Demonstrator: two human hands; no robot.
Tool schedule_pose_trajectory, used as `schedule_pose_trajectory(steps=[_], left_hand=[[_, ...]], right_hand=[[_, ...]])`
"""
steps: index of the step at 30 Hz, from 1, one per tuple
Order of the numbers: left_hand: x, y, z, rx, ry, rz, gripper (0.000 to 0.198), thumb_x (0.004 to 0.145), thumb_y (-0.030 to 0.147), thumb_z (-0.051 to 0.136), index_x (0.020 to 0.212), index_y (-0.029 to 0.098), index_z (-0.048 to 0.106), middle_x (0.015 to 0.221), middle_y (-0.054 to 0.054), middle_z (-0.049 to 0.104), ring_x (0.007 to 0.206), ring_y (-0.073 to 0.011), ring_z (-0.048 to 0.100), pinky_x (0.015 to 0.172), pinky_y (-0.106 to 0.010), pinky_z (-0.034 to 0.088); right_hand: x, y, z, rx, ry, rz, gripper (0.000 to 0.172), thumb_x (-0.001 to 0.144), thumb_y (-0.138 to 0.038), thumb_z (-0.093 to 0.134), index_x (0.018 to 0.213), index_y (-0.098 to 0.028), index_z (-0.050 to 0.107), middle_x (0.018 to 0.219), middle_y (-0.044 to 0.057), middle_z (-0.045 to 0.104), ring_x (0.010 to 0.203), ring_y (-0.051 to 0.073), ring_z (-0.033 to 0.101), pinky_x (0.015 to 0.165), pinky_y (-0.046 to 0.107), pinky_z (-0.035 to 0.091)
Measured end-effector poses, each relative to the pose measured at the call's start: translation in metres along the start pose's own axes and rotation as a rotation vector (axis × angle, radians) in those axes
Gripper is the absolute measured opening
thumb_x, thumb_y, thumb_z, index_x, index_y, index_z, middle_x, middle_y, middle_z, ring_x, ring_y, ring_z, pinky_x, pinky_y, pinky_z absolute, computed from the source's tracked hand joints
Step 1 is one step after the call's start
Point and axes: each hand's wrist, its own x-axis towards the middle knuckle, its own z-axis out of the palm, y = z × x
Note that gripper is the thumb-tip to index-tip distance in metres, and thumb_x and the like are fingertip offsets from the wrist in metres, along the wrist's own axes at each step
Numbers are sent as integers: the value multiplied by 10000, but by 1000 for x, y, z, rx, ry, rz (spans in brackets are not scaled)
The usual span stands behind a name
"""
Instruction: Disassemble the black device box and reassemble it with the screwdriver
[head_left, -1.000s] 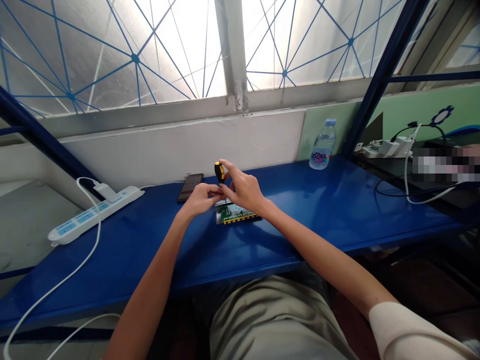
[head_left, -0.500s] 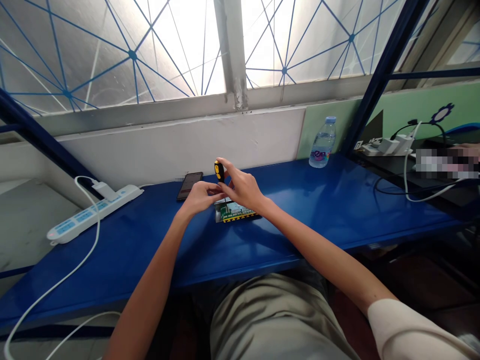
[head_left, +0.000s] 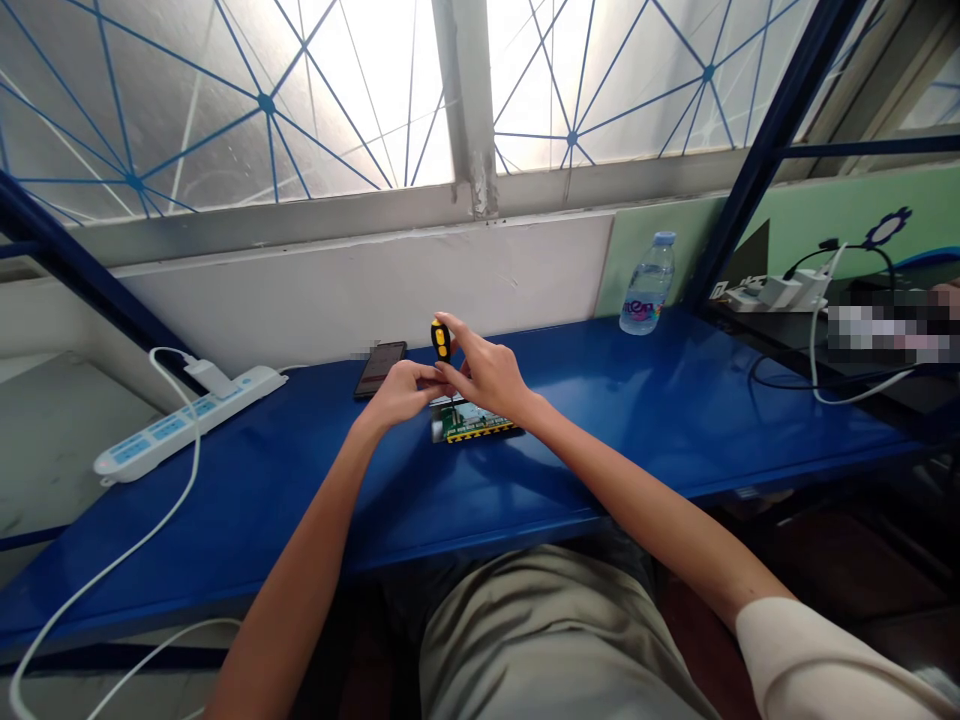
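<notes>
A black-and-yellow screwdriver point(head_left: 441, 342) stands nearly upright, its thin shaft pointing down at a green circuit board point(head_left: 469, 424). My right hand point(head_left: 491, 375) is closed on the handle, with the index finger at its top end. Below the handle, the fingertips of my left hand point(head_left: 400, 392) come together around the shaft. The board lies on the blue table point(head_left: 600, 420), with a yellow-and-black striped strip along its near edge. Both hands cover part of its far side. Where the screwdriver's tip meets the board is too small to make out.
A dark phone point(head_left: 380, 369) lies behind my left hand. At left is a white power strip point(head_left: 187, 420) with a plug and cable. A water bottle point(head_left: 647, 285) stands by the wall. Chargers point(head_left: 795, 288), cables and part of another person's hand are at far right.
The view has shifted very slightly. Both hands and the screwdriver keep almost the same pose over the board.
</notes>
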Motion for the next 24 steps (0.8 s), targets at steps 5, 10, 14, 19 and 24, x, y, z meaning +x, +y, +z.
schedule_pose_trajectory(steps=[5, 10, 14, 19, 24], left_hand=[[0, 1, 0, -5, -27, -21, 235, 744, 326, 691, 805, 130, 805, 785, -64, 775, 790, -254, 706, 712, -282, 547], [0, 0, 1, -37, -28, -41, 310, 751, 409, 713, 808, 117, 803, 810, -73, 776, 796, -262, 703, 685, -277, 547], [0, -2, 2, -63, -7, -39, 373, 748, 472, 722, 774, 107, 793, 799, -77, 772, 797, -262, 699, 672, -270, 544], [1, -2, 3, -74, 49, -17, 375, 720, 477, 747, 768, 107, 783, 812, -80, 771, 782, -247, 700, 682, -267, 546], [1, -1, 2, -74, 67, -23, 317, 703, 419, 761, 753, 107, 783, 796, -83, 770, 782, -257, 704, 683, -275, 552]], right_hand=[[0, 0, 0, 9, 2, -2, 593, 954, -315, 465, 1513, -195, 310, 1245, 100, 671, 791, 168, 667, 675, 249, 466], [0, 0, -1, -11, -2, -5, 586, 958, -303, 449, 1514, -189, 304, 1251, 105, 668, 801, 167, 668, 671, 245, 462], [0, 2, 2, -38, 4, -25, 589, 975, -316, 423, 1531, -194, 268, 1265, 111, 659, 819, 172, 668, 673, 246, 459], [0, 3, 4, -34, 8, -27, 595, 976, -315, 423, 1536, -206, 255, 1238, 101, 666, 785, 166, 658, 663, 249, 456], [0, 1, 3, -27, 2, -26, 588, 971, -305, 428, 1528, -200, 272, 1223, 100, 668, 758, 161, 643, 666, 251, 450]])
